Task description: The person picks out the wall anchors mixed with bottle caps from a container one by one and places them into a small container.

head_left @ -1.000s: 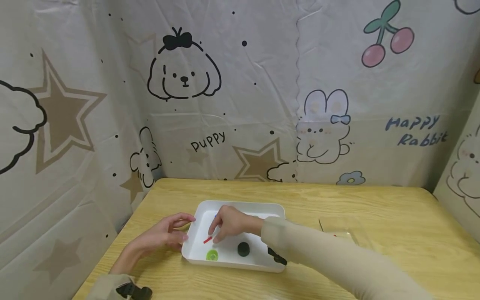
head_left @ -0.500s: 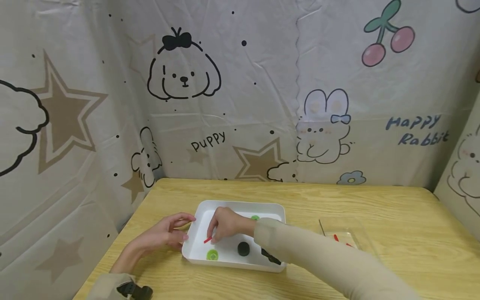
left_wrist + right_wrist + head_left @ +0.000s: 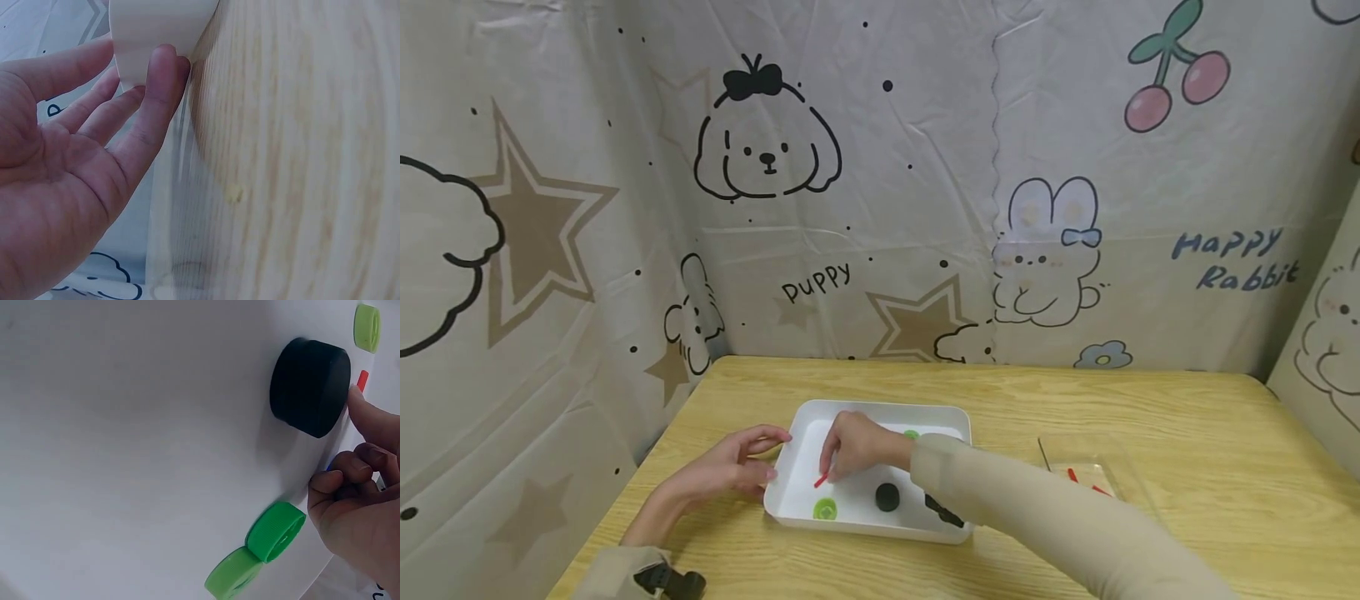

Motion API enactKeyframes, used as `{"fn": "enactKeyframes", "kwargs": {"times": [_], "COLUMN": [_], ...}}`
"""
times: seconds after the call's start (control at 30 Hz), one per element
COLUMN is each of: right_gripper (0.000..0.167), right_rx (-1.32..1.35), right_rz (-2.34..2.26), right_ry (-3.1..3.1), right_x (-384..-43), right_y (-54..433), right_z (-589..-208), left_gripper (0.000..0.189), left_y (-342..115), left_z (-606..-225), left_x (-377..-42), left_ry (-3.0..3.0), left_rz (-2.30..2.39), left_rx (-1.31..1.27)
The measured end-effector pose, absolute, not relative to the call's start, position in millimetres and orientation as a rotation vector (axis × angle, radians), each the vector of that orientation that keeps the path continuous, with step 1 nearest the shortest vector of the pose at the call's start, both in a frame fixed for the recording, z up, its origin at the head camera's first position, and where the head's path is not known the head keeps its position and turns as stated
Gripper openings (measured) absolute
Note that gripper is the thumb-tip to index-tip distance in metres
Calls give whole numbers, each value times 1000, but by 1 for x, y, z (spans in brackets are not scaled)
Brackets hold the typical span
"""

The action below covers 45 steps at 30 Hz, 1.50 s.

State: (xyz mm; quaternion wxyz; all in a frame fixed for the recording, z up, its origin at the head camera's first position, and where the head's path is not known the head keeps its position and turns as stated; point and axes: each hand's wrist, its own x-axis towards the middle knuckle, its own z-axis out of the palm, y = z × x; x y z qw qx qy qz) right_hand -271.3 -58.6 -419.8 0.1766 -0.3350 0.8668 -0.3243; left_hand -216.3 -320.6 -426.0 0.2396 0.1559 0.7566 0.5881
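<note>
A white tray [image 3: 865, 531] stands on the wooden table. Over its left half, my right hand [image 3: 859, 440] pinches a short red stick [image 3: 820, 481] between thumb and fingers, close to the tray floor. In the right wrist view the thumb shows beside the stick's red end, with the other fingers curled. My left hand [image 3: 724, 467] touches the tray's left wall with relaxed, spread fingers. A light green bottle cap [image 3: 825, 509] lies near the stick, and a black round cap [image 3: 887, 497] sits to its right.
A green cap [image 3: 275, 531] and a light green cap [image 3: 234, 575] touch each other on the tray floor. A bit of blue [image 3: 329, 467] shows beside the right fingers. Right of the tray is a clear box [image 3: 1093, 468] with red sticks [image 3: 1072, 476], partly behind the sleeve.
My right thumb and fingers have come together on the red stick. The stick has shifted slightly right and tilted more steeply. The left hand stays at the tray wall.
</note>
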Motion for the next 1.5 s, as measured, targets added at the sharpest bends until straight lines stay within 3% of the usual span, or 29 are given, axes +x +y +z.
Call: {"fn": "enactKeyframes", "kwargs": {"times": [0.93, 1.5], "right_gripper": [13, 5], "right_rx": [-972, -803], "right_rz": [-963, -1160], "right_ry": [2420, 2321], "right_x": [-270, -264], "right_y": [-51, -21], "right_z": [-421, -397], "left_gripper": [56, 56], "left_y": [-320, -319], "left_z": [-428, -429], "left_x": [-215, -217], "left_ry": [2086, 2083], "left_rz": [1610, 1618], "left_rx": [425, 430]}}
